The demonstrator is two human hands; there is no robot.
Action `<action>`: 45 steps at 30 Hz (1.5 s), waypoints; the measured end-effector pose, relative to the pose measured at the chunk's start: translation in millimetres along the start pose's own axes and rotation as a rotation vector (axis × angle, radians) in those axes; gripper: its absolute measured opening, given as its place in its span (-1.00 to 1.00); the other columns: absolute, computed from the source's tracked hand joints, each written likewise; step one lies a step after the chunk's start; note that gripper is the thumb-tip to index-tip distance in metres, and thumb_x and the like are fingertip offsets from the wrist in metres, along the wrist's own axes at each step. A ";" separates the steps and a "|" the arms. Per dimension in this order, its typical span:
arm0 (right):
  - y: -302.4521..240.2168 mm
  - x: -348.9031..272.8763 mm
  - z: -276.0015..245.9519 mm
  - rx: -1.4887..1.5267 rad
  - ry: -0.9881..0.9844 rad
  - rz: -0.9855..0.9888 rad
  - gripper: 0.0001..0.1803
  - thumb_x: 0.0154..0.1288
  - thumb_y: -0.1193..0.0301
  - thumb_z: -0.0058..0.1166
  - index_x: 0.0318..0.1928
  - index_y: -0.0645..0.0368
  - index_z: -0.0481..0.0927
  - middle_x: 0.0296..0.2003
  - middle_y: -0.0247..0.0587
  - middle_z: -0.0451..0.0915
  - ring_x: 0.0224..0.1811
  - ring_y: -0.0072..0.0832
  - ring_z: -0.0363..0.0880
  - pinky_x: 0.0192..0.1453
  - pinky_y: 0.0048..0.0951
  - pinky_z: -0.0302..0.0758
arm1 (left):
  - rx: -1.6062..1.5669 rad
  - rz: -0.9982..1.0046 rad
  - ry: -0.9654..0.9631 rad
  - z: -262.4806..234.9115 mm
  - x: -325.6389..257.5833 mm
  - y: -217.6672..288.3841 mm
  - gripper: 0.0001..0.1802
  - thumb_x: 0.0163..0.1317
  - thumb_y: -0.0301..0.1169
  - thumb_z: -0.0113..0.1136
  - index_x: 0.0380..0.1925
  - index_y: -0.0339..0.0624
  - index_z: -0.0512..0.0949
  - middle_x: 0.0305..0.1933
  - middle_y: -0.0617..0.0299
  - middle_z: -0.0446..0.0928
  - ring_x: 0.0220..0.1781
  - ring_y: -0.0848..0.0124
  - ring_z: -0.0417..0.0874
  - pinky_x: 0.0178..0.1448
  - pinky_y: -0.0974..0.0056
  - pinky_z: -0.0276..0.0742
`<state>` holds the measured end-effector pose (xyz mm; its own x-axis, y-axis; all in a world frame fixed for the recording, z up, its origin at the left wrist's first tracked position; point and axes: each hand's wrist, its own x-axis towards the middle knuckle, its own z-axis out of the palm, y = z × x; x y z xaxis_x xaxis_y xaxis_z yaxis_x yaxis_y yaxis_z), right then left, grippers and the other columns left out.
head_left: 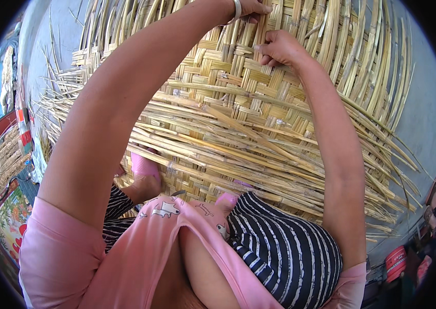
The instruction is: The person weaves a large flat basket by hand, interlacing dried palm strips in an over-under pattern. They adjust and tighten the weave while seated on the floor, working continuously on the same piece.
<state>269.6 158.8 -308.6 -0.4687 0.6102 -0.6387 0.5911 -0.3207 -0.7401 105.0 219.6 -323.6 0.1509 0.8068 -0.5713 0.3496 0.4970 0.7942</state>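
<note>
One strip (262, 28) of the woven mat (197, 55) lies at 12 o'clock, its long axis running roughly 12 to 6, with both my hands close on it. My left hand (251, 9) is at the far end, cut by the view's top; my right hand (280, 49) is just below, toward 5. My right fingers curl, thumb near forefinger; I can't tell whether either hand pinches the strip. Loose reeds (218, 135) cross nearer me, 9 to 4. Beyond the mat's right edge, grey floor (429, 98) shows around 2.
</note>
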 end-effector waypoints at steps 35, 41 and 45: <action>2.8 -23.2 4.6 -0.420 0.248 -0.168 -0.80 0.07 0.30 0.17 -0.36 0.15 0.61 -0.38 -0.07 0.62 -0.29 -0.14 0.58 -0.17 -0.17 0.49 | -0.099 0.171 -0.162 -4.0 -32.3 15.0 -0.85 0.16 -0.38 0.25 -0.36 -0.25 0.58 -0.44 0.23 0.59 -0.43 0.48 0.58 -0.32 0.37 0.55; 2.1 -23.7 8.4 -0.512 0.271 -0.105 -0.79 0.09 0.28 0.16 -0.31 0.12 0.63 -0.30 -0.09 0.63 -0.20 -0.14 0.59 -0.12 -0.17 0.51 | -0.030 0.178 -0.154 4.0 -14.9 5.1 -0.83 0.16 -0.36 0.25 -0.34 -0.24 0.57 -0.44 0.25 0.57 -0.41 0.47 0.57 -0.29 0.35 0.55; -1.4 -20.3 12.0 -0.603 0.304 -0.071 -0.75 0.12 0.28 0.15 -0.21 0.11 0.63 -0.22 -0.10 0.63 -0.12 -0.14 0.59 -0.06 -0.15 0.52 | 0.000 0.186 -0.079 1.6 -14.9 -0.5 -0.81 0.15 -0.36 0.26 -0.31 -0.26 0.58 -0.44 0.25 0.58 -0.43 0.47 0.57 -0.32 0.36 0.54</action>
<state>270.5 138.1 -297.2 -0.3663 0.8199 -0.4400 0.8700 0.1340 -0.4746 104.1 206.9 -315.8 0.2846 0.8571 -0.4293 0.3086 0.3421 0.8875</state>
